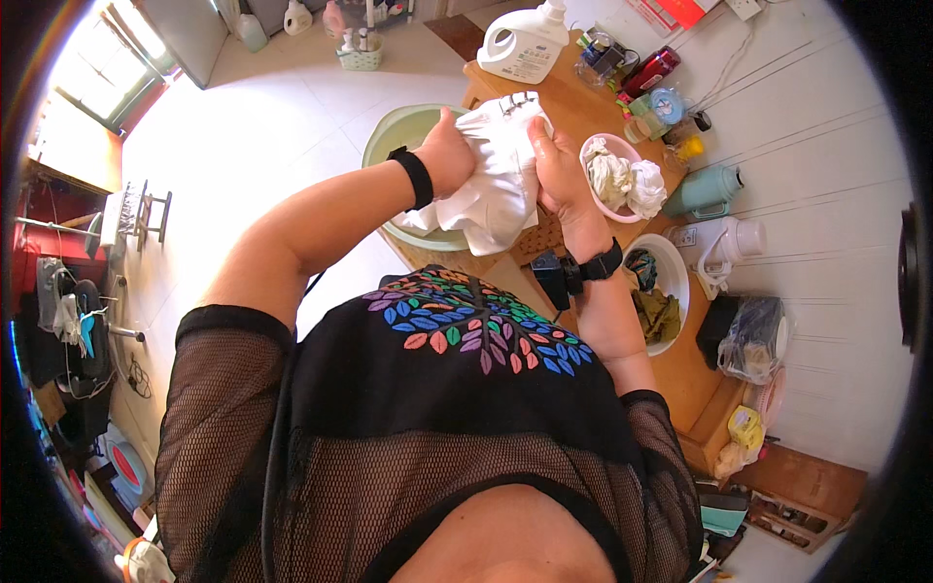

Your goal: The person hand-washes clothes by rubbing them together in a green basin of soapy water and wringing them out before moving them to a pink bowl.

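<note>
A white cloth garment point(496, 175) with a row of dark metal hooks or clasps at its top edge is stretched between my hands. My left hand point(448, 157) grips its left side and my right hand point(557, 164) its right side, thumb uppermost and skin wet-looking. Beneath the garment stands a pale green basin point(379, 138), its inside partly hidden by the cloth and my left hand. Just right of my right hand, a pink bowl point(592, 191) holds bunched cream and white cloths point(646, 188). Nearer my right forearm, a white basin point(679, 270) contains olive and dark patterned cloths point(657, 315).
On the wooden table point(685, 379) stand a white detergent jug point(526, 47), a red flask point(651, 71), jars, a teal thermos jug point(707, 191) and a pale thermos point(721, 237) along the wall. A black box point(718, 328) and plastic-wrapped items lie nearer me.
</note>
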A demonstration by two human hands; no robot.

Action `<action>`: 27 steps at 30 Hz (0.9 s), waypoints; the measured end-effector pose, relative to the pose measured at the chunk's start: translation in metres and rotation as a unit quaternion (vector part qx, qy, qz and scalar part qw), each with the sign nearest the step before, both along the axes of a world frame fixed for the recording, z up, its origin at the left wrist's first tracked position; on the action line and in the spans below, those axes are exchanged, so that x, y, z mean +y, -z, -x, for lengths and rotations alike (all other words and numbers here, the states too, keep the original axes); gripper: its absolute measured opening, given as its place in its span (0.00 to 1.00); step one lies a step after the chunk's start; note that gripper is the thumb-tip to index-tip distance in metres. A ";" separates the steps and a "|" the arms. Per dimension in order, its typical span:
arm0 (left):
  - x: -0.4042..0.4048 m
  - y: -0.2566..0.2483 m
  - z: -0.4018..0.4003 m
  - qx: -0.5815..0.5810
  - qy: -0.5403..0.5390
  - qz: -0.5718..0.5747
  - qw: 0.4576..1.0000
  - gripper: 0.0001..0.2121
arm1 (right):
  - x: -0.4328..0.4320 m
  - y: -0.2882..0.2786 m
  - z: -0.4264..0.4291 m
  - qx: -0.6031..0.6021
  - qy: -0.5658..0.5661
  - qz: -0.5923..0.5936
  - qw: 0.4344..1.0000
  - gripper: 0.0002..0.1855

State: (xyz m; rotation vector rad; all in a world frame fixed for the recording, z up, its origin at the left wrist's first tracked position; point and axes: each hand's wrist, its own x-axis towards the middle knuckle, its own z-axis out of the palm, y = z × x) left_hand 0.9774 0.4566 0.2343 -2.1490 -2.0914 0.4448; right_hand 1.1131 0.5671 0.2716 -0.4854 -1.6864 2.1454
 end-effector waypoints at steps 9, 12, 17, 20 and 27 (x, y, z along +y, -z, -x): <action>-0.022 -0.004 0.026 -0.036 0.023 0.014 0.999 0.11 | 0.009 0.007 0.001 -0.011 -0.004 0.009 1.000 0.18; -0.027 -0.003 0.028 -0.090 0.036 -0.112 0.989 0.11 | 0.012 0.008 0.003 -0.004 -0.006 0.005 1.000 0.18; -0.027 -0.010 0.032 -0.094 0.008 -0.036 0.995 0.06 | 0.014 0.007 0.006 -0.002 0.011 -0.025 1.000 0.18; -0.027 -0.017 0.030 -0.122 0.016 -0.106 0.987 0.05 | 0.016 0.005 0.006 -0.005 0.024 -0.014 1.000 0.18; -0.035 -0.043 0.025 -0.277 0.012 -0.143 0.950 0.02 | 0.026 0.004 -0.001 0.002 0.053 0.009 0.999 0.20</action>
